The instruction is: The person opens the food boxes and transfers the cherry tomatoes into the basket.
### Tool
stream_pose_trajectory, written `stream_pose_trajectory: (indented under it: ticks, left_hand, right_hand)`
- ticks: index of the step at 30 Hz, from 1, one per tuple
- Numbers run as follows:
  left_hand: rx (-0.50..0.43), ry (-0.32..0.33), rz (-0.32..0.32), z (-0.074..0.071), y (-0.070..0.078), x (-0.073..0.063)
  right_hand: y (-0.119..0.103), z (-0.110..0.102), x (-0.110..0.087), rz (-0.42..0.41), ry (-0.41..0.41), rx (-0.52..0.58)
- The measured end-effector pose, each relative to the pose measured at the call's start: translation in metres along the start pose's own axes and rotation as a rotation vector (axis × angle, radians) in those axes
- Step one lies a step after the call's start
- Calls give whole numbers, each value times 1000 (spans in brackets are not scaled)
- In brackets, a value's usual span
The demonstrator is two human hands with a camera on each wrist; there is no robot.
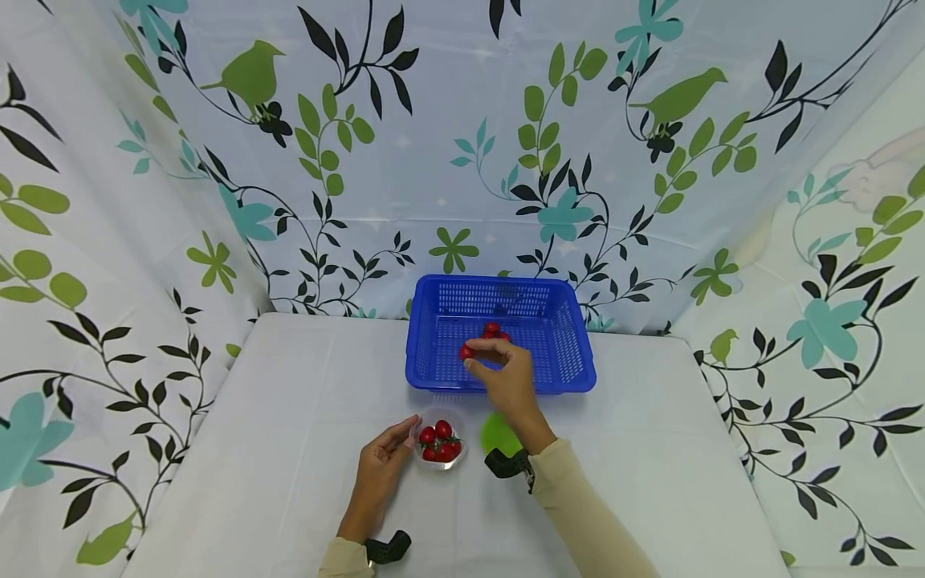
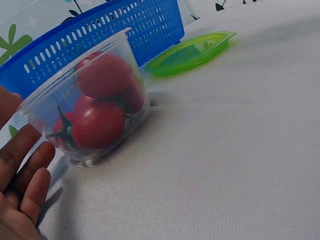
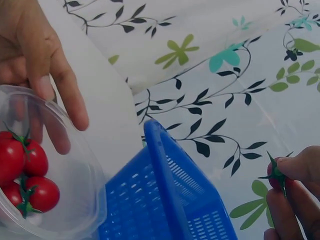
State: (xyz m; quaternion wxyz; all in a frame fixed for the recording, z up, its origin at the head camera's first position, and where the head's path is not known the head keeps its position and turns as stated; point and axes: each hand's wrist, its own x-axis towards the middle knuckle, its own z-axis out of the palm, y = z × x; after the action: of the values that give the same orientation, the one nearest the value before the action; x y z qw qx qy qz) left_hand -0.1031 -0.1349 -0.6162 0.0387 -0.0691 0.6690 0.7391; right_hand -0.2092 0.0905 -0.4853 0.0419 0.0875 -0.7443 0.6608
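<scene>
My right hand [image 1: 509, 381] is over the front part of a blue basket [image 1: 588, 377]. Between its thumb and fingertips it pinches a cherry tomato [image 3: 275, 174] with a green stem star. More tomatoes [image 1: 492, 327] lie in the basket, partly behind that hand. A clear plastic container [image 1: 462, 445] stands on the table in front of the basket, with several red cherry tomatoes [image 2: 100, 125] inside, green stems on. Beside it, my left hand [image 1: 381, 466] touches the rim with its fingers loosely extended along the container's left side.
A translucent green lid [image 2: 192, 54] lies on the table right of the container, partly under the right forearm in the head view. The white tabletop [image 1: 311, 385] ends at a patterned curtain [image 1: 433, 160] behind the basket and at both sides.
</scene>
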Motion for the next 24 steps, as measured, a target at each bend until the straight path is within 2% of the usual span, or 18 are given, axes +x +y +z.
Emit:
stream_pose_trajectory:
  ticks: [11,17,24]
  left_hand:
    - [-8,-4,0,-1,0,0]
    - [-4,-3,-4,-1,0,0]
    - [4,-3,-6,-2,-2,1]
  right_hand:
    - [1,-16,30,61,37,-22]
    - [5,-26,43,141,21,-37]
    - [12,-34,55,192,8,-57]
